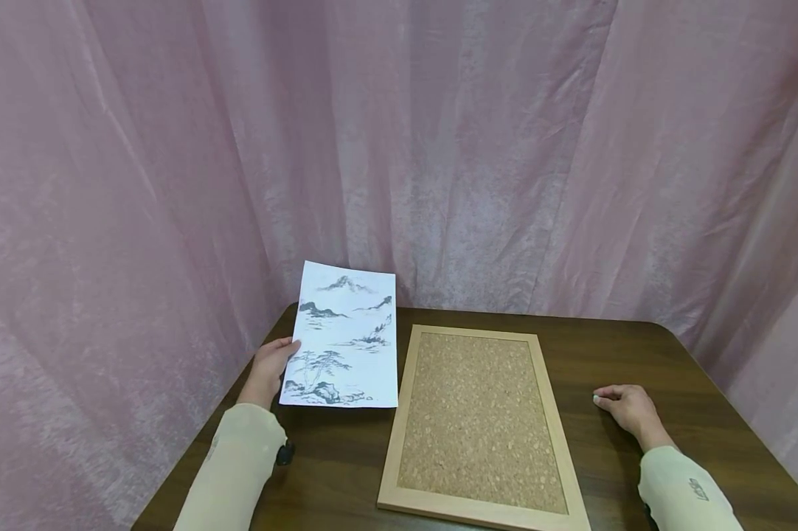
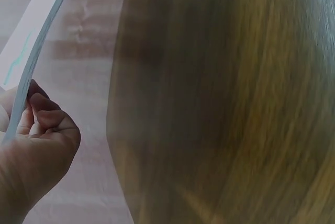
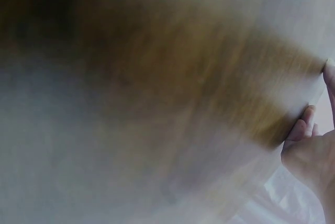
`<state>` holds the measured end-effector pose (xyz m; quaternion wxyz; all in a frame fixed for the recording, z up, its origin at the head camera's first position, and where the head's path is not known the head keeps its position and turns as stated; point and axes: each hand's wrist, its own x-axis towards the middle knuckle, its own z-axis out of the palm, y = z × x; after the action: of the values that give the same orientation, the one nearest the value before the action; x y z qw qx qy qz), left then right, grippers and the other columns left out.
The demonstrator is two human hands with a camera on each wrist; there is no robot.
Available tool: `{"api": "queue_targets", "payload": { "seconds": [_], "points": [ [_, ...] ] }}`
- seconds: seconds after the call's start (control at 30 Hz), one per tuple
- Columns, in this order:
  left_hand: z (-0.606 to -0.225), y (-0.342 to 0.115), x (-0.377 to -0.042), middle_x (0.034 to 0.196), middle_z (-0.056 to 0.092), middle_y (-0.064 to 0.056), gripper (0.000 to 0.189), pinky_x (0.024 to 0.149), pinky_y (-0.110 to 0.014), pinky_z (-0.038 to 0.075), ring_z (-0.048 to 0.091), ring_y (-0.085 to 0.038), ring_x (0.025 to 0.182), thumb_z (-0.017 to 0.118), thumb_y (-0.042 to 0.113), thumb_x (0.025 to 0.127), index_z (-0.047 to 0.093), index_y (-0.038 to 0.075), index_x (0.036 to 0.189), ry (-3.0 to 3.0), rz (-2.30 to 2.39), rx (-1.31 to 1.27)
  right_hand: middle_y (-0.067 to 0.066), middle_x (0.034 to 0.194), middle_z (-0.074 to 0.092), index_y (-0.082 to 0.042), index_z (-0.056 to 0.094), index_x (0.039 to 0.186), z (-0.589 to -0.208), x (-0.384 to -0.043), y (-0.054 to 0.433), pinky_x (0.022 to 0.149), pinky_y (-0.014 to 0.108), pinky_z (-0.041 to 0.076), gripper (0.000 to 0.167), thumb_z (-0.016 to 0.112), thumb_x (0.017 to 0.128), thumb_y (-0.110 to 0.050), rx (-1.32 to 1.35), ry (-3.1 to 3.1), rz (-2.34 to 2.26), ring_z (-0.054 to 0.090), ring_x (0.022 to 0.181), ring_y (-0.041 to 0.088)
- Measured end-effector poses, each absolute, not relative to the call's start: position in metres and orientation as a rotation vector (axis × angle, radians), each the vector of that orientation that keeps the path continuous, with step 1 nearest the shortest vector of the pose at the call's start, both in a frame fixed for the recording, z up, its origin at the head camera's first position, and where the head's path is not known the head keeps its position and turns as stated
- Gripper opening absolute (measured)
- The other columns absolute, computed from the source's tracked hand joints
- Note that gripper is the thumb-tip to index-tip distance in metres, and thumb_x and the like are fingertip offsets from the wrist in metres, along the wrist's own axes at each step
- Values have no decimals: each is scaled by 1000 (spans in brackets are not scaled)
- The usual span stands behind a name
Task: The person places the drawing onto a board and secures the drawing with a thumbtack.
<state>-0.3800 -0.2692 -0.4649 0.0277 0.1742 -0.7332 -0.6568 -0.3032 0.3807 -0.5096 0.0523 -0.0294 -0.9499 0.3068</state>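
Observation:
My left hand (image 1: 273, 369) holds a white sheet (image 1: 352, 339) by its left edge, above the table's left side. Mountains, rocks and trees in grey ink are printed on its front. From the left wrist view the sheet (image 2: 26, 85) appears edge-on, with fingers (image 2: 52, 119) curled at its side. To the sheet's right lies a cork board (image 1: 481, 420) in a pale wooden frame. My right hand (image 1: 628, 413) rests on the table to the right of the board, thumb and forefinger near each other. A small pale greenish spot shows at the fingertips; whether a nail or something held is unclear.
The dark brown wooden table (image 1: 611, 354) has rounded far corners and carries the board. Pink velvet curtains (image 1: 472, 147) hang behind it and along both sides.

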Motion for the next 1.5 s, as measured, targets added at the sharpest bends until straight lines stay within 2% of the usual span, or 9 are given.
{"api": "queue_targets", "payload": {
  "seconds": [0.17, 0.5, 0.67, 1.03, 1.33, 1.5],
  "points": [
    [-464, -253, -383, 112, 61, -10, 46, 75, -27, 50, 60, -16, 87, 60, 23, 101, 51, 0, 139, -2243, -2090, 523, 33, 118, 61, 6, 72, 106, -509, -303, 381, 94, 62, 39, 23, 65, 96, -14, -90, -2889, 936, 50, 114, 55],
    [-461, -217, -382, 102, 65, -6, 41, 71, -27, 51, 62, -14, 82, 61, 21, 100, 55, -2, 134, -2185, -2209, 433, 33, 118, 61, 6, 71, 107, -510, -303, 381, 94, 62, 39, 24, 65, 95, -14, -99, -2891, 934, 50, 114, 55],
    [-460, -216, -382, 97, 66, -5, 38, 70, -26, 52, 63, -13, 78, 62, 17, 100, 56, -3, 131, -2132, -2245, 426, 32, 115, 63, 6, 72, 105, -514, -316, 365, 93, 61, 40, 23, 65, 94, -13, -64, -2891, 932, 52, 112, 54],
    [-456, -214, -380, 101, 69, -8, 34, 72, -28, 52, 65, -17, 82, 63, 18, 99, 60, -1, 127, -2110, -2265, 457, 33, 119, 61, 6, 71, 107, -522, -340, 330, 94, 62, 39, 24, 65, 95, -14, -31, -2905, 988, 50, 113, 55],
    [-455, -211, -375, 103, 68, -9, 33, 83, -35, 49, 62, -20, 89, 63, 18, 99, 62, -3, 125, -2104, -2238, 434, 34, 123, 58, 5, 71, 110, -512, -365, 301, 95, 63, 37, 25, 64, 96, -15, 1, -2926, 997, 48, 115, 55],
    [-454, -212, -373, 106, 67, -11, 34, 87, -39, 48, 60, -23, 95, 63, 18, 99, 62, -2, 125, -2115, -2221, 442, 33, 119, 61, 4, 71, 109, -507, -378, 286, 93, 63, 39, 25, 65, 96, -15, 64, -2920, 986, 50, 112, 55]
  ]
}}
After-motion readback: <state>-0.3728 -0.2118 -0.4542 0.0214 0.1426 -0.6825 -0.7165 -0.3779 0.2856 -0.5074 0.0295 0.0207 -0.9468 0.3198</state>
